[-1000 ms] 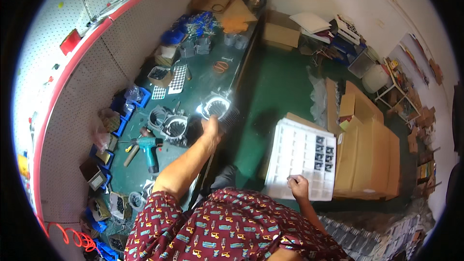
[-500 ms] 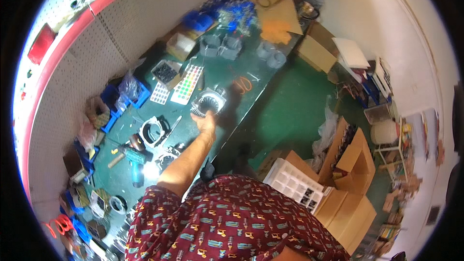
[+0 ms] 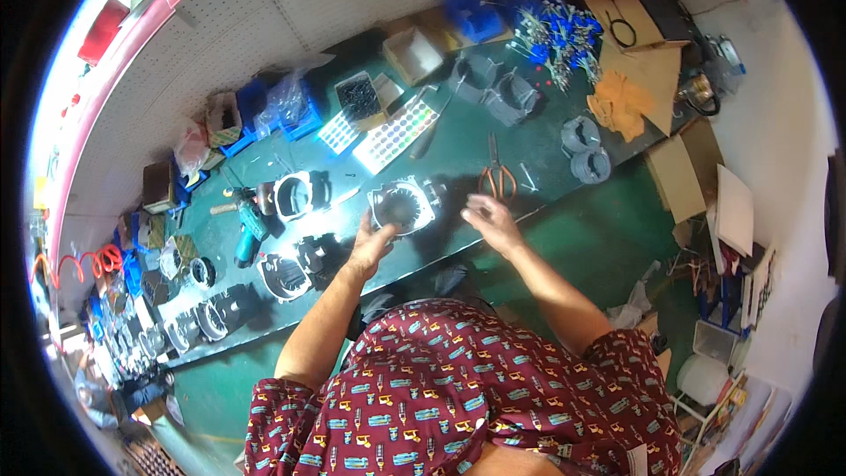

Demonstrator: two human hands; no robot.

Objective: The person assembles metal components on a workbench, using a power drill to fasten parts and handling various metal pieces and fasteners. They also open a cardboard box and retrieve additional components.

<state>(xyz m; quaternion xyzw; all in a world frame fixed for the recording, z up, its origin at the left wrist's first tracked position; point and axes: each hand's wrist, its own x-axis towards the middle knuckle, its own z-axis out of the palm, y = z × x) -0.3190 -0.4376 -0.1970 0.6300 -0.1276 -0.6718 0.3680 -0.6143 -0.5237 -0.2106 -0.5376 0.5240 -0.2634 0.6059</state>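
A round, silver-grey metal housing [image 3: 393,224] with a ribbed inner ring sits near the front of the green bench. My left hand [image 3: 374,249] grips its near-left edge, thumb on the rim and fingers along the outer side. My right hand [image 3: 495,226] is over the bench edge to the right of the housing, fingers loosely bent and apart, with nothing visible in them. Just beyond that hand lie orange-handled pliers [image 3: 495,172], and a small pale metal piece [image 3: 529,176] rests beside them.
Left of the housing are another ring housing [image 3: 293,197], a teal power drill [image 3: 251,234] and more dark housings [image 3: 286,275]. Behind lie a sheet of coloured stickers [image 3: 395,137] and a box of black parts [image 3: 357,99]. Grey cups [image 3: 586,163] stand right, near an orange cloth [image 3: 621,104].
My right hand has come up over the bench edge near the pliers. My left hand stays on the housing. The view has turned, so the bench appears more level.
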